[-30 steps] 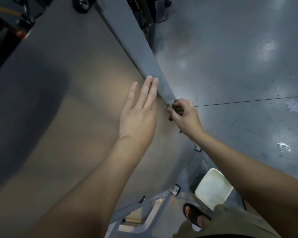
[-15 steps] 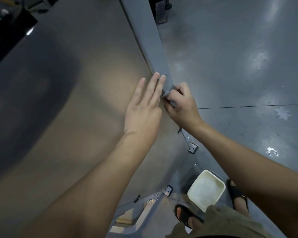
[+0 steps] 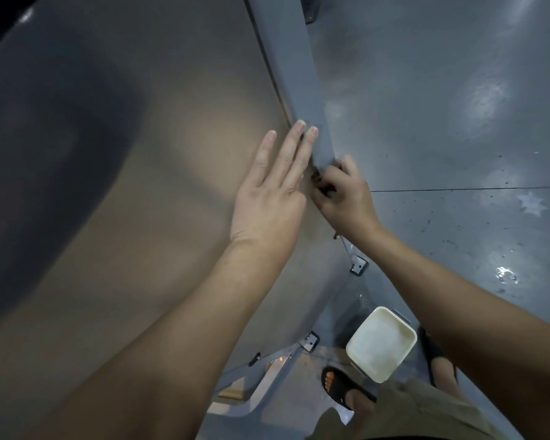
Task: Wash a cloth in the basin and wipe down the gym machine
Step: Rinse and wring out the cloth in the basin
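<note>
A broad tan panel of the gym machine (image 3: 159, 192) fills the left of the view, edged on its right by a grey metal frame bar (image 3: 299, 77). My left hand (image 3: 270, 198) lies flat on the panel, fingers straight, fingertips at the bar's edge. My right hand (image 3: 343, 198) grips a small dark cloth (image 3: 322, 183), mostly hidden in the fingers, and presses it against the bar just right of my left hand. A cream square basin (image 3: 382, 342) stands on the floor below, near my feet.
The grey floor (image 3: 458, 138) spreads to the right, with a wet shiny spot (image 3: 507, 275). Metal brackets (image 3: 358, 265) and a lower frame strut (image 3: 261, 379) sit at the machine's base. My sandalled feet (image 3: 337, 387) stand beside the basin.
My right hand with the cloth has slid along the frame bar, closing up beside my left hand. The view has shifted, bringing both feet and the basin further in.
</note>
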`<action>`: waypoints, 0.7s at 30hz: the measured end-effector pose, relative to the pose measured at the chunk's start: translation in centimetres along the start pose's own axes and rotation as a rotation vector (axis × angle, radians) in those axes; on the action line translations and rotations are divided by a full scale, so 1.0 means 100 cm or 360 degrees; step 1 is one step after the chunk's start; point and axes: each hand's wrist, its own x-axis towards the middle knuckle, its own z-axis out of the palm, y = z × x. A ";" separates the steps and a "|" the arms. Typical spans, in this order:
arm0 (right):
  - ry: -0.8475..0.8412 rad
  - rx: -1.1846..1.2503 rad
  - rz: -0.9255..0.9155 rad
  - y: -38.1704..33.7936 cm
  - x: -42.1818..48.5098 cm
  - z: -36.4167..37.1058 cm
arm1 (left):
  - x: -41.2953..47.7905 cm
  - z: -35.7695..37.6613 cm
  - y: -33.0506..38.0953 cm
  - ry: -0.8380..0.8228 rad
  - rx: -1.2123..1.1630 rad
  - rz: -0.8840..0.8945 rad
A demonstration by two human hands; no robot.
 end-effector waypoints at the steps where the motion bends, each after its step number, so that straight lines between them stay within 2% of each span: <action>1: 0.0042 0.0007 -0.0033 -0.005 0.003 -0.002 | 0.000 0.001 0.001 0.0018 0.0004 0.0001; 10: 0.0181 0.0080 0.0136 -0.008 -0.007 0.008 | -0.002 -0.002 -0.004 -0.0063 -0.0013 0.0053; 21: 0.0421 -0.0048 -0.0129 -0.048 0.018 -0.002 | -0.004 -0.001 -0.005 -0.0027 -0.0034 0.0008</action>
